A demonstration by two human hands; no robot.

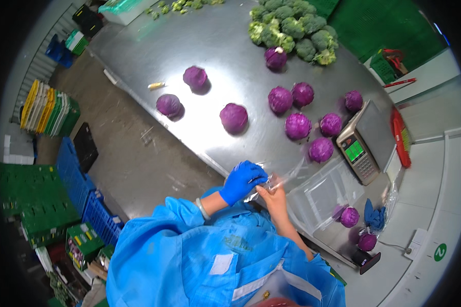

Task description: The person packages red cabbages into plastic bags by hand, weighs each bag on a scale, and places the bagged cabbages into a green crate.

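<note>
My left hand (244, 180), in a blue glove, and my bare right hand (274, 197) meet close to my body at the near edge of the steel table (138, 50). Between them they pinch a clear plastic film (271, 183), part of which trails to the right. Beyond the hands a red cabbage (234, 118) sits on the table, with two more behind it to the left. Several others stand to the right, among them a red cabbage (298, 126) and one (321, 150) near a digital scale (363, 153).
A heap of broccoli (296, 28) lies at the far side. A clear plastic sheet or tray (324, 195) rests right of my hands. A blue glove (374, 215) lies near two cabbages at the right edge. Blue crates (71, 169) and green crates (34, 192) stand on the floor, left.
</note>
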